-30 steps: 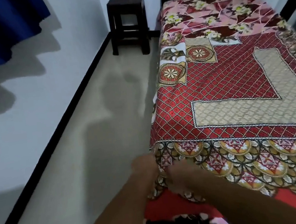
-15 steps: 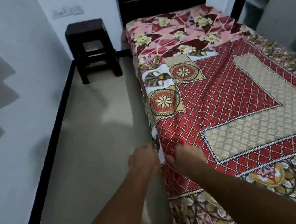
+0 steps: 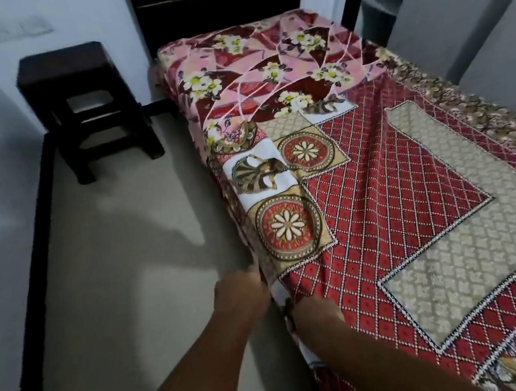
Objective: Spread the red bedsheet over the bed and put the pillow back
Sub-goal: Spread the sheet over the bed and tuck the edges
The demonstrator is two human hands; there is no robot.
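The red patterned bedsheet (image 3: 388, 200) lies spread over most of the bed. A pink floral cloth (image 3: 265, 67) shows uncovered at the head end, and no pillow is in view. My left hand (image 3: 240, 296) is at the bed's left side edge, fingers pressed against the hanging sheet. My right hand (image 3: 315, 315) sits just right of it on the sheet's edge, fingers curled into the fabric. The fingertips of both hands are hidden by the sheet.
A dark wooden stool (image 3: 81, 102) stands on the floor at the back left, beside the bed's head. A dark headboard (image 3: 217, 5) rises behind the bed. The pale floor (image 3: 124, 273) runs between the left wall and the bed.
My hands have moved from the foot corner along the left side edge toward the head. The view has followed, bringing the stool and headboard closer.
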